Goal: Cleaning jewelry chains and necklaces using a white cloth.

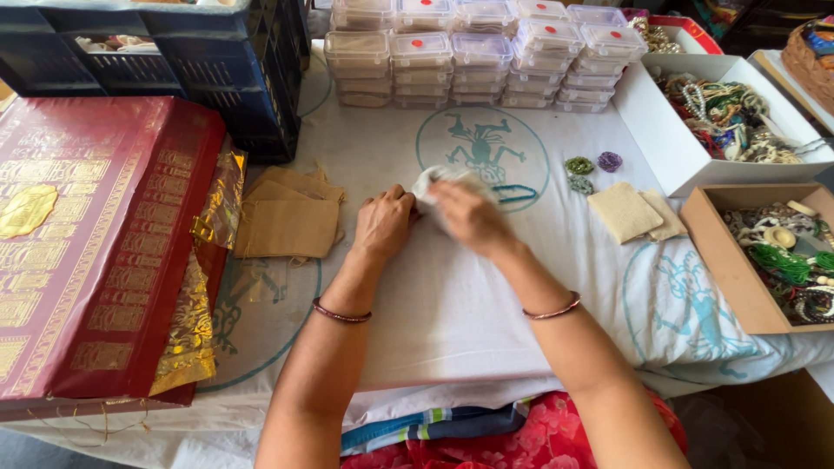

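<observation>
White box [665, 139] and brown box [725, 260] hold beads; both hands, left [382, 223] and right [469, 217], pinch a cloth [434, 180].

Head cam, looks steeply down, close over hands [434, 217] at white cloth table [486, 304]

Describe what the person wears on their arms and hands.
Both forearms are bare, with no sleeves in view. The left hand has a thin dark reddish bangle around its wrist. The right hand has a similar thin bangle, reddish-brown with a shine. No gloves or watch show; rings cannot be made out.
</observation>
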